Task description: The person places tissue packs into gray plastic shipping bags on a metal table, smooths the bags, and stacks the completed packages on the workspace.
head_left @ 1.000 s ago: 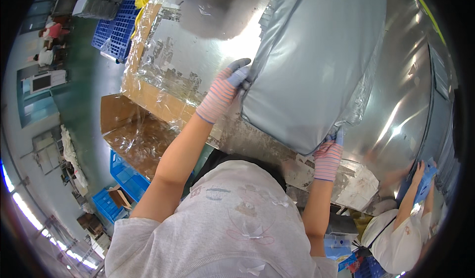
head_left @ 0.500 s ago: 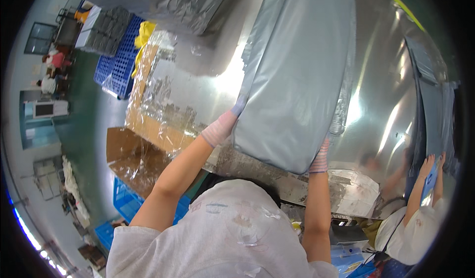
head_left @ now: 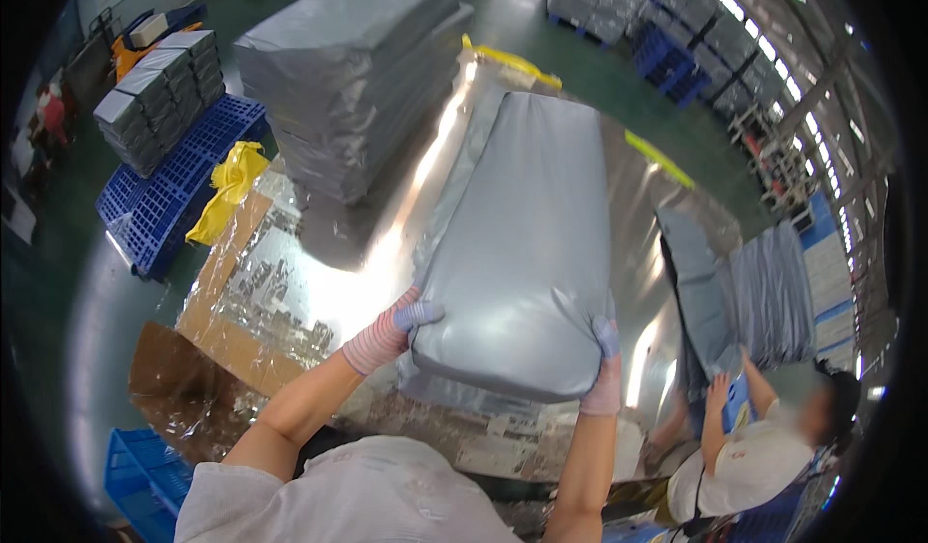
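A long bundle of smooth grey plastic lies lengthwise before me on a shiny metal table, its near end rounded and bulging. My left hand, in a striped knit glove, grips its near left corner with the thumb on top. At the near right corner my right hand, gloved the same way, holds the side, thumb up along the edge. The fingers of both hands are partly hidden under the bundle. Another grey plastic layer shows beneath its near end and along its left side.
A tall stack of grey bundles stands at the table's far left. Cardboard under clear film covers the left edge, near a yellow bag and blue pallet. At right a co-worker handles grey sheets.
The view has tilted up, showing more of the room. Both hands now grip the bundle's near corners with thumbs on top, and its near end looks fuller and raised above the layer below.
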A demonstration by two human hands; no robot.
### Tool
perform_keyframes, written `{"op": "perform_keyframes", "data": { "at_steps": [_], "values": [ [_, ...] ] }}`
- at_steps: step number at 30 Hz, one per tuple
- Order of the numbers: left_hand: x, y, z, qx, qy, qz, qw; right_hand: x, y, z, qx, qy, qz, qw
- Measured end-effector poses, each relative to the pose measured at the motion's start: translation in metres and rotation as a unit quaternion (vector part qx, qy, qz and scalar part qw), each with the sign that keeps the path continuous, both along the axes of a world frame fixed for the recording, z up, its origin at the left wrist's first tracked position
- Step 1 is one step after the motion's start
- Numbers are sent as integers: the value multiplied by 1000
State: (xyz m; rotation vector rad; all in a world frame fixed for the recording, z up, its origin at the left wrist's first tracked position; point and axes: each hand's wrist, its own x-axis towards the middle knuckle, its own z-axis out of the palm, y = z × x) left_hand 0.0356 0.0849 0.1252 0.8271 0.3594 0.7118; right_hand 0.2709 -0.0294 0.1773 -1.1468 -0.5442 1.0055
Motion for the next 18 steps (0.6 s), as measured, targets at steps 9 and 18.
{"op": "perform_keyframes", "data": {
  "at_steps": [9,18],
  "values": [
    [-104,79,105,184,-61,77,978,-78,67,84,214,-82,-22,973],
    [-199,275,265,524,170,305,777,-174,296,230,270,-56,123,953]
  ]
}}
